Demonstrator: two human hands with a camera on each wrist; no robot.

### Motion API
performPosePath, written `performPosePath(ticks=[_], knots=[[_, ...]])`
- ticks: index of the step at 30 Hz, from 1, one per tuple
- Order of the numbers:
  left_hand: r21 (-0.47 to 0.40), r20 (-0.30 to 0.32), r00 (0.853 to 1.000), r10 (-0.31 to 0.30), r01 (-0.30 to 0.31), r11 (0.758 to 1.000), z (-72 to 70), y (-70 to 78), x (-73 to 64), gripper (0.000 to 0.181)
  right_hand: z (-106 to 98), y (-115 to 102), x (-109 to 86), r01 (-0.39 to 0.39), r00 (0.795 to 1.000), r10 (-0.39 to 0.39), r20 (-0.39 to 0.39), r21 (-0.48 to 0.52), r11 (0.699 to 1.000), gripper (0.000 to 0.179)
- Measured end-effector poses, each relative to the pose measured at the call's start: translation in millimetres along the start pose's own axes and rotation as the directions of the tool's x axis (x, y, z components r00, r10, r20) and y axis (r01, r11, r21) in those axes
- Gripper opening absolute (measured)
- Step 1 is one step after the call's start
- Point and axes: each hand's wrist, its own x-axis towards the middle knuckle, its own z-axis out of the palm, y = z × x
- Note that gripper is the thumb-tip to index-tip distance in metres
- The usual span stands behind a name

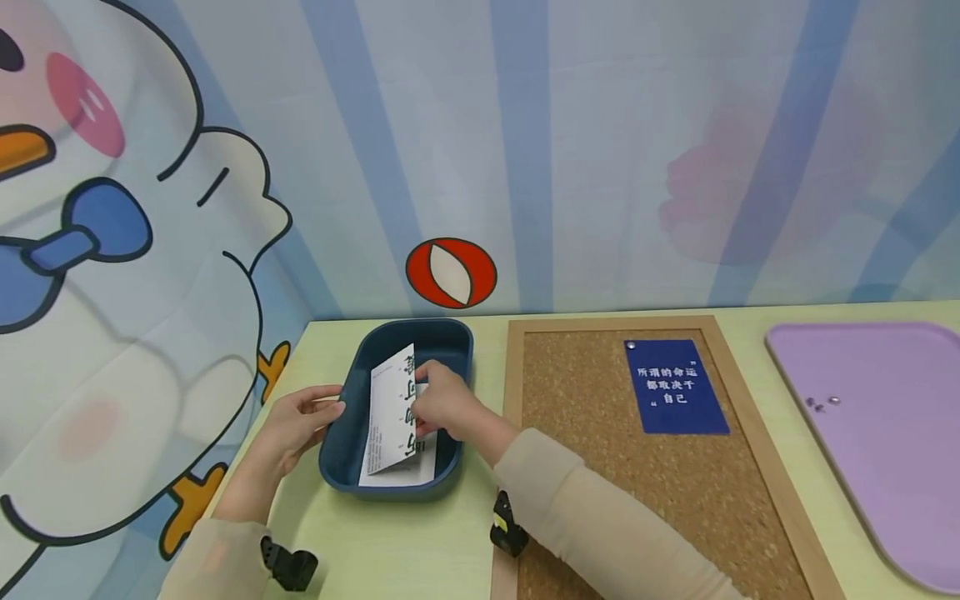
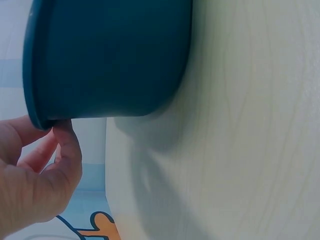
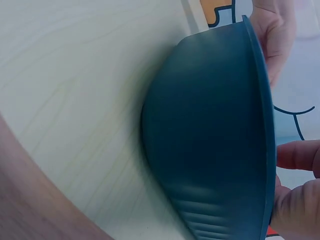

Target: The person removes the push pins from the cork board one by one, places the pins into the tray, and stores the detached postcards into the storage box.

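Note:
A dark blue bin [image 1: 352, 454] sits on the pale green table near the left wall. My left hand [image 1: 324, 413] grips the bin's left rim, the thumb on top. In the left wrist view a fingertip [image 2: 64, 131] touches under the rim of the bin [image 2: 110, 55]. My right hand [image 1: 424, 402] reaches into the bin and pinches a white card [image 1: 390, 417] printed with dark characters, tilted up on its edge. More white paper lies flat under it. The right wrist view shows only the bin's outer wall [image 3: 210, 140], with right fingertips [image 3: 299, 155] beyond the rim.
A framed cork board [image 1: 600, 467] lies right of the bin, with a blue card [image 1: 675, 385] pinned on it. A purple tray [image 1: 885, 433] holding small pins [image 1: 821, 403] lies at the far right. The cartoon-printed wall stands close behind and to the left.

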Motion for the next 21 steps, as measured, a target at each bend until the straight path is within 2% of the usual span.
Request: performPosePath(ticks=[3,10,21], knots=[[-0.006,0.004,1.000,-0.002,0.002,1.000,-0.4,0.4,-0.4,0.047,0.7,0.3,0.3,-0.002,1.000,0.001,-0.010,-0.062,0.998,0.053],[-0.036,0.011,1.000,-0.013,0.013,0.999,-2.1,0.4,-0.3,0.048,0.8,-0.3,-1.1,-0.013,1.000,0.011,-0.013,-0.105,0.994,0.053],[-0.068,0.020,1.000,-0.005,0.006,0.998,-2.0,-1.0,-1.4,0.048,-0.5,0.6,-2.4,0.022,1.000,-0.025,-0.013,-0.175,0.984,0.051]])
